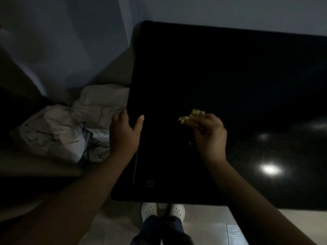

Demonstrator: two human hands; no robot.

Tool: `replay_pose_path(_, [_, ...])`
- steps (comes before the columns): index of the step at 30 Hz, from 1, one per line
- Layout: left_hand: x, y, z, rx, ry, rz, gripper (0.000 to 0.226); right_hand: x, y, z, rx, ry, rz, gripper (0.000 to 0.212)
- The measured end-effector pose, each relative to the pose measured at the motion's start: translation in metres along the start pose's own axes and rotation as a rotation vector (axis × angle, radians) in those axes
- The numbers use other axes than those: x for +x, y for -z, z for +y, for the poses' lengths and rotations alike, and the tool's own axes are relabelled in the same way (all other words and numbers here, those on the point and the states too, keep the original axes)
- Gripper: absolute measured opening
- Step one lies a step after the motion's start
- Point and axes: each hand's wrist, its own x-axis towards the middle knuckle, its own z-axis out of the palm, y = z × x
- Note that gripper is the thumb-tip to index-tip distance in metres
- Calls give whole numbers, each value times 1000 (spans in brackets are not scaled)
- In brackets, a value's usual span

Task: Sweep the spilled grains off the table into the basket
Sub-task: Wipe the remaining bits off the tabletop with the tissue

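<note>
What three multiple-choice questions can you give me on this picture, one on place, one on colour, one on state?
1. Where are the grains? A at the fingertips of the right hand B in a bowl C on a plate
2. What colour are the shoes? A black B white C red
3. What is the left hand doing? A hanging idle B holding a cup C gripping the table edge
A: grains lie by its fingers. B: both look pale. C: thumb on top, fingers over the edge.
</note>
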Motion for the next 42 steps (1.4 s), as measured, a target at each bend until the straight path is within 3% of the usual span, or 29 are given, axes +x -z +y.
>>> replay_pose_path(3, [-2,0,1,31,-4,17,60,-56,-7,-9,-75,129,-49,25])
replay_pose_path(7, [-4,0,3,78,-31,39,51,-83,6,-17,22,78,-152,24])
replay_pose_path(14, [-5,-1,4,80,-47,45,49,-57,13,-1,-21,-22,41,24])
replay_pose_path(19, [-5,2,5,57,-29,13,64,-110,2,-5,-91,97,-37,30])
replay_pose_path(23, [-5,3,5,82,-16,-2,52,-138,0,-13,-52,80,-53,19])
replay_pose_path(28, [-5,5,6,78,4,-39,54,-149,7,-22,35,26,-168,16])
replay_pose_path(30, [-6,8,7,51,3,-73,56,-144,15,-30,91,-30,-179,16])
replay_pose_path(36, [-11,14,15,-18,12,-66,59,-72,28,-51,166,-126,-1,21])
replay_pose_path(42, [8,18,19,-129,57,-19,81,26,24,-48,278,-217,68,15])
